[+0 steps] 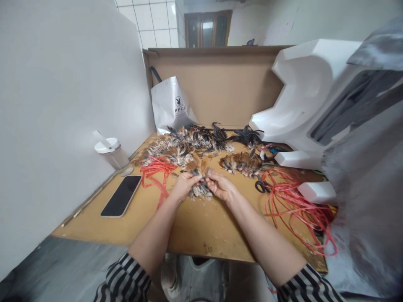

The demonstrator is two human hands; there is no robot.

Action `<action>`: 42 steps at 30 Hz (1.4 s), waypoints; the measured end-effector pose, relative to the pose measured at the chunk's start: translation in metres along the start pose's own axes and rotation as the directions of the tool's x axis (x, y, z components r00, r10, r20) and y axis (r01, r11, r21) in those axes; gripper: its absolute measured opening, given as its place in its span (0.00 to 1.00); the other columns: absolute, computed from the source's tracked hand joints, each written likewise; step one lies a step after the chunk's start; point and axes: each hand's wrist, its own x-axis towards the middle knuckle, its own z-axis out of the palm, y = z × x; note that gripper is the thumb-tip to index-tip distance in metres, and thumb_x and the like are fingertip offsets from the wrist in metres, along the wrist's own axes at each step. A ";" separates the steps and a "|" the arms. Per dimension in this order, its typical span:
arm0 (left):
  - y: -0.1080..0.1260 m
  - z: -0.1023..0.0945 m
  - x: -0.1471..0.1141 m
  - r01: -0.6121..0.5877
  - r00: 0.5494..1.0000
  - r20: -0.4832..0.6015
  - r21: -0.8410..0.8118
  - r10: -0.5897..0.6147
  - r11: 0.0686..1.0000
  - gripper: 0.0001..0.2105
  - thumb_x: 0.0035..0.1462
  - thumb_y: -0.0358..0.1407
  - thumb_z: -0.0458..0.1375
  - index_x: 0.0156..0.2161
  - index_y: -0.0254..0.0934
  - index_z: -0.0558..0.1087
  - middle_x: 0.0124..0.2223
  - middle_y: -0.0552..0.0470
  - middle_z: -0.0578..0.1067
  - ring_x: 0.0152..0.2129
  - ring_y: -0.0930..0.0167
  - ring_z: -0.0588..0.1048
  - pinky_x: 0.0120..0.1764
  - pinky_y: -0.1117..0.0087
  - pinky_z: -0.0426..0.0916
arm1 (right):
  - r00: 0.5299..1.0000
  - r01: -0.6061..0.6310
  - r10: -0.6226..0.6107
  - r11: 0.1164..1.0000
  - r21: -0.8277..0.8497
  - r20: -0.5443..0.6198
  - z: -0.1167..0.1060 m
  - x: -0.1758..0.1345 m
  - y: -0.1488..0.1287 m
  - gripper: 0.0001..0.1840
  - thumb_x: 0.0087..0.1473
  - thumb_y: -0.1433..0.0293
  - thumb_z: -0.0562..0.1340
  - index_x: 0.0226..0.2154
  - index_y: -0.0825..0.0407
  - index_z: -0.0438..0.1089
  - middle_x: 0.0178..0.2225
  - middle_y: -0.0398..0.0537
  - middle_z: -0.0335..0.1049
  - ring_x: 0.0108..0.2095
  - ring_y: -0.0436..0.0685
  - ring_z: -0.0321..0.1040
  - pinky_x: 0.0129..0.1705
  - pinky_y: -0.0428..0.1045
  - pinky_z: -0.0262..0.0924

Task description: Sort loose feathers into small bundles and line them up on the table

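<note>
Between my two hands is a small bunch of feathers (pixel 201 192), brown at the top and grey, fluffy at the lower end. My left hand (pixel 186 184) pinches it from the left, thumb pressed on the fingers. From the right, my right hand (pixel 219 184) grips the same bunch with curled fingers. Just behind lies a long heap of dark and speckled feathers (pixel 189 140). To the right of my hands rests a pile of brown feathers (pixel 241 162). Red plastic strips (pixel 157 165) lie left of my left hand.
A phone (pixel 121 196) and a lidded cup (pixel 113 154) are on the left. Black-handled scissors (pixel 262 186) lie beside a tangle of red plastic strips (pixel 292 201) on the right. A white bag (pixel 170 105) leans at the back, and white foam packing (pixel 302 88) stands right.
</note>
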 end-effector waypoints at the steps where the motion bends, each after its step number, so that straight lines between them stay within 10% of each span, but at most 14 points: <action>1: -0.001 0.000 0.000 0.006 1.000 -0.002 0.000 -0.006 1.000 0.05 0.40 0.32 0.62 0.24 0.31 0.75 0.21 0.50 0.73 0.16 0.77 0.67 0.22 0.78 0.61 | 1.000 -0.004 0.004 1.000 -0.012 -0.003 0.000 0.000 0.001 0.06 0.48 0.81 0.55 0.26 0.59 0.66 0.18 0.46 0.69 0.18 0.44 0.66 0.23 0.36 0.64; 14: 0.007 0.001 0.002 0.095 0.994 -0.013 -0.380 -0.108 0.920 0.03 0.42 0.28 0.61 0.24 0.27 0.73 0.25 0.47 0.74 0.22 0.77 0.72 0.28 0.80 0.67 | 0.984 0.039 -0.100 0.927 -0.374 -0.144 -0.002 -0.001 -0.002 0.03 0.42 0.73 0.59 0.22 0.55 0.62 0.19 0.41 0.68 0.14 0.44 0.61 0.13 0.38 0.52; 17: 0.007 -0.003 0.004 0.090 0.989 -0.059 -0.470 -0.133 0.878 0.02 0.43 0.25 0.60 0.23 0.27 0.72 0.25 0.48 0.74 0.24 0.76 0.73 0.28 0.81 0.67 | 0.974 0.053 -0.193 0.705 -0.707 -0.119 -0.010 -0.002 -0.009 0.05 0.40 0.72 0.58 0.18 0.55 0.62 0.11 0.38 0.61 0.10 0.43 0.52 0.11 0.39 0.43; 20: 0.006 -0.005 0.005 0.102 0.983 -0.080 -0.508 -0.165 0.855 0.03 0.45 0.23 0.58 0.23 0.28 0.71 0.24 0.49 0.74 0.24 0.76 0.74 0.28 0.82 0.68 | 0.970 0.070 -0.244 0.304 -0.950 -0.006 -0.019 -0.005 -0.016 0.05 0.37 0.73 0.59 0.15 0.55 0.64 0.09 0.37 0.57 0.12 0.43 0.52 0.15 0.40 0.45; 23: 0.005 -0.005 0.005 0.145 0.982 -0.036 -0.499 -0.187 0.854 0.02 0.46 0.23 0.57 0.25 0.27 0.71 0.25 0.48 0.74 0.25 0.76 0.74 0.28 0.82 0.68 | 0.873 0.180 -0.464 0.023 -0.983 0.149 -0.016 -0.009 -0.020 0.04 0.38 0.70 0.59 0.19 0.54 0.68 0.16 0.40 0.64 0.19 0.46 0.58 0.22 0.42 0.49; 27: 0.004 -0.003 0.004 0.156 0.984 0.002 -0.481 -0.176 0.863 0.02 0.46 0.24 0.57 0.25 0.27 0.71 0.26 0.48 0.74 0.25 0.76 0.74 0.28 0.82 0.68 | 0.705 0.359 -0.612 -0.128 -0.925 0.358 0.002 -0.018 -0.016 0.06 0.43 0.69 0.57 0.25 0.53 0.70 0.24 0.44 0.66 0.26 0.49 0.61 0.29 0.44 0.53; 31: 0.004 0.001 0.002 0.170 0.984 0.032 -0.445 -0.174 0.879 0.01 0.46 0.25 0.58 0.26 0.26 0.72 0.25 0.47 0.74 0.24 0.76 0.73 0.28 0.82 0.68 | 0.678 0.386 -0.594 -0.212 -0.898 0.432 0.014 -0.024 -0.009 0.07 0.45 0.70 0.57 0.27 0.52 0.70 0.25 0.45 0.65 0.27 0.50 0.60 0.31 0.44 0.52; 36: 0.003 0.006 0.000 0.185 0.982 0.053 -0.423 -0.180 0.887 0.01 0.45 0.25 0.58 0.25 0.26 0.72 0.25 0.47 0.75 0.23 0.77 0.73 0.28 0.81 0.68 | 0.702 0.388 -0.606 -0.116 -0.914 0.375 0.011 -0.020 -0.004 0.07 0.45 0.69 0.57 0.23 0.53 0.69 0.23 0.45 0.65 0.26 0.50 0.59 0.30 0.45 0.51; 42: 0.001 0.001 0.002 0.180 0.983 0.042 -0.405 -0.178 0.897 0.06 0.47 0.27 0.58 0.33 0.27 0.73 0.32 0.45 0.75 0.27 0.76 0.73 0.28 0.81 0.67 | 0.912 0.311 -0.406 0.606 -0.732 0.052 0.009 -0.013 -0.006 0.15 0.42 0.60 0.59 0.24 0.56 0.70 0.15 0.40 0.60 0.16 0.45 0.50 0.20 0.43 0.45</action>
